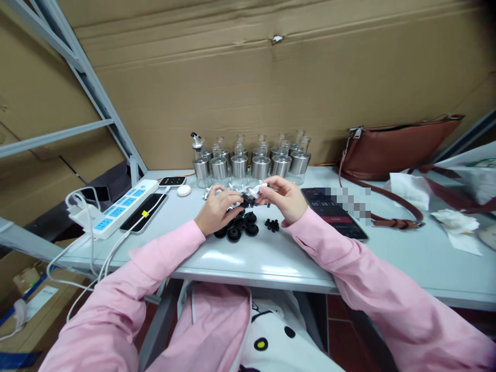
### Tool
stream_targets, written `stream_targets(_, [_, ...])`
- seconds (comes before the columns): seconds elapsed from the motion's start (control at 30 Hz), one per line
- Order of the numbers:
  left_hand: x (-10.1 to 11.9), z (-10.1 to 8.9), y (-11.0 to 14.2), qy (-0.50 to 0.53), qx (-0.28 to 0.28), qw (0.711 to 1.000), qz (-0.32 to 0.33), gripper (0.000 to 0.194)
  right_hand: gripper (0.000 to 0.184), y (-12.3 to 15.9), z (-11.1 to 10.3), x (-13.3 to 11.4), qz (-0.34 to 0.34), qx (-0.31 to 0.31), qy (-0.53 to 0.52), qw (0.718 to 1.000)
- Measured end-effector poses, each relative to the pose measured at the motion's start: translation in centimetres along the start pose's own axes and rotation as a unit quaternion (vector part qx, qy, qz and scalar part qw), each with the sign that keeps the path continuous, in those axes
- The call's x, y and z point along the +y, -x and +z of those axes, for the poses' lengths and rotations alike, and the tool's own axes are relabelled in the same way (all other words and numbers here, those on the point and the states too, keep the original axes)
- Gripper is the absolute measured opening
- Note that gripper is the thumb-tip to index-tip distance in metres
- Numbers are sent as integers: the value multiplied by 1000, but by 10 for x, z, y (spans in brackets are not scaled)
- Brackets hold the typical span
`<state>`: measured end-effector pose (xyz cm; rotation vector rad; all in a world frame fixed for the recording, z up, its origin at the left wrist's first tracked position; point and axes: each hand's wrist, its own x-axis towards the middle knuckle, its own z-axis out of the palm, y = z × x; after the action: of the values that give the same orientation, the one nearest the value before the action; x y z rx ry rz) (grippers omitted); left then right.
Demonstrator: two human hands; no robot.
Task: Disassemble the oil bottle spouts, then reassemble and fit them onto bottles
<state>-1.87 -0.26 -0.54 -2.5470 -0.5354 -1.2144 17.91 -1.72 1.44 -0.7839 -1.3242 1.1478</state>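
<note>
My left hand (217, 209) and my right hand (282, 196) meet above the pale table (271, 258), both pinched on one small black and white spout part (251, 195) held between them. Just below the hands lie several black rubber rings (237, 227) and a cluster of tiny black pieces (272, 225). Behind stands a row of small glass bottles with metal bases (251, 163); the leftmost one carries a pourer spout (196, 138). Small white parts (207, 192) lie in front of the bottles.
A white and blue power strip (116, 206) with cables, a phone (143, 212) and a small dark device (172, 181) sit at left. Another phone showing a timer (335, 213), a brown bag (395, 147) and crumpled tissues (453, 222) lie at right. Cardboard lines the back.
</note>
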Motion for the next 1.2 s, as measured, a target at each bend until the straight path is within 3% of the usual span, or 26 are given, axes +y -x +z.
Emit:
stream_targets(0.4, [2,-1,-1,7,16,1000,2,15,39,1,3,0,-8,-7,5,1000])
stream_targets(0.53, [2,-1,1,36,36,998,-24,38,40,2,3,0,1,-16,7,1000])
stream_targets(0.67, [4,-3,-1,71,-11,997,-18,56,40,3,3,0,16,-29,5,999])
stream_targets(0.77, [5,-4,-1,62,-40,997,-3,54,39,3,4,1,18,-38,7,999])
stream_targets(1.0, [2,-2,1,53,-42,997,34,52,40,5,6,3,12,-48,8,999])
stream_targets(1.2, [4,-2,-1,52,-59,997,28,47,42,5,7,6,12,-46,37,998])
